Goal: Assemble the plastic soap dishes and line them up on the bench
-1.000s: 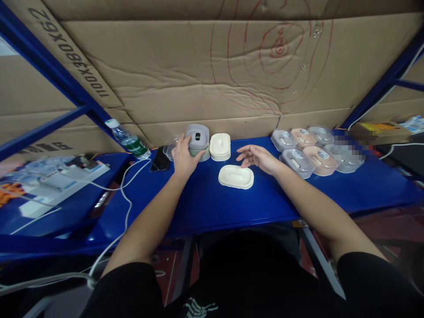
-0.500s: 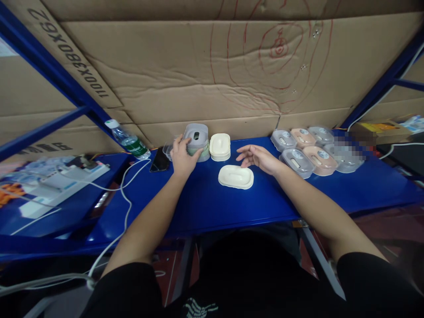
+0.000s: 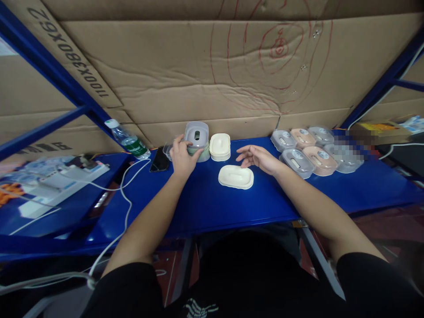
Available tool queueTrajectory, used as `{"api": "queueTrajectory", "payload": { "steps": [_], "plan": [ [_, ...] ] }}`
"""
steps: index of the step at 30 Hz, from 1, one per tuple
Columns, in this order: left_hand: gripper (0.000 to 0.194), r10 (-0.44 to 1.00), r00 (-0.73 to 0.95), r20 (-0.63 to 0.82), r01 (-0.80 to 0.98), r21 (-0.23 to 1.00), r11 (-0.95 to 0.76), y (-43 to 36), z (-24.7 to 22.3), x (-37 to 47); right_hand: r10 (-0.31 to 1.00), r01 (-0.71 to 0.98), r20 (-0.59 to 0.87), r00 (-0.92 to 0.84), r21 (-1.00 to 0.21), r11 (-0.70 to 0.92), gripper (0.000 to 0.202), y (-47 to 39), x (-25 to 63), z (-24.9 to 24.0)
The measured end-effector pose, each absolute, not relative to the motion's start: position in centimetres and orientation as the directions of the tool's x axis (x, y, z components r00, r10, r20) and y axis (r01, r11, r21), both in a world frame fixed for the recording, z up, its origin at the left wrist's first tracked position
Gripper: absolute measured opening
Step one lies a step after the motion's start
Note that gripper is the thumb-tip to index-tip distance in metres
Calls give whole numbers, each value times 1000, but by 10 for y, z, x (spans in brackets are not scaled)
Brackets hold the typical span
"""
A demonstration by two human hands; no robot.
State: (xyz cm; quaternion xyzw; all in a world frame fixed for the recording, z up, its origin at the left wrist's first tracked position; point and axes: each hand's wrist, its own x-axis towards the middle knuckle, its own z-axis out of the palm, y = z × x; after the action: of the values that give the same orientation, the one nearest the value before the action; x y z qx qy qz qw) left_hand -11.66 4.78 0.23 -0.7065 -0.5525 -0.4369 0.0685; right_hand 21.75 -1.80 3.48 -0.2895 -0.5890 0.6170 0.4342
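My left hand (image 3: 184, 155) has its thumb and fingers closed around the side of a grey plastic box cover (image 3: 196, 133) with a dark oval slot in its top. That cover sits over a stack with pale green and grey pieces (image 3: 206, 153), whose left side my fingers hide. My right hand (image 3: 258, 158) is held open above the table, fingers loosely spread and holding nothing. Just below it lies a cream oval plastic piece (image 3: 236, 176) with a raised middle. Between the hands stands a short stack of cream pieces (image 3: 220, 146).
Clear-lidded grey and pink boxes (image 3: 320, 160) stand in two rows at the right. To the left are a water bottle (image 3: 130, 140), a black phone (image 3: 159, 160) and a white cable (image 3: 127, 198). Cardboard (image 3: 185, 66) walls the back of the blue table (image 3: 215, 212).
The grey cover in my left hand has risen very slightly. My right hand and the cream pieces have stayed in place.
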Motion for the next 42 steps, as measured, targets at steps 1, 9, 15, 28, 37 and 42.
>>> {"api": "queueTrajectory", "payload": {
  "steps": [1, 9, 15, 28, 37, 42],
  "plan": [
    [42, 718, 5, 696, 838, 390, -383, 49, 2, -117, 876, -192, 155, -457, -979, 73, 60, -18, 218, 35],
    [41, 663, -49, 747, 813, 416, -408, 54, -3, -121, 884, 41, 239, -401, -960, 278, 55, -19, 216, 32],
    [38, 677, -49, 735, 808, 427, -405, 53, 0, -120, 808, 322, 348, -476, -786, 528, 45, -29, 209, 31],
    [69, 722, -40, 691, 832, 423, -359, 45, 3, -117, 773, 428, 354, -527, -675, 601, 44, -28, 213, 33],
    [80, 661, -7, 751, 860, 341, -379, 44, 3, -118, 677, 506, 182, -713, -535, 677, 89, -30, 218, 36],
    [64, 622, 111, 775, 821, 281, -497, 36, 8, -112, 689, 564, 132, -712, -477, 674, 95, -29, 220, 27]
  ]
}}
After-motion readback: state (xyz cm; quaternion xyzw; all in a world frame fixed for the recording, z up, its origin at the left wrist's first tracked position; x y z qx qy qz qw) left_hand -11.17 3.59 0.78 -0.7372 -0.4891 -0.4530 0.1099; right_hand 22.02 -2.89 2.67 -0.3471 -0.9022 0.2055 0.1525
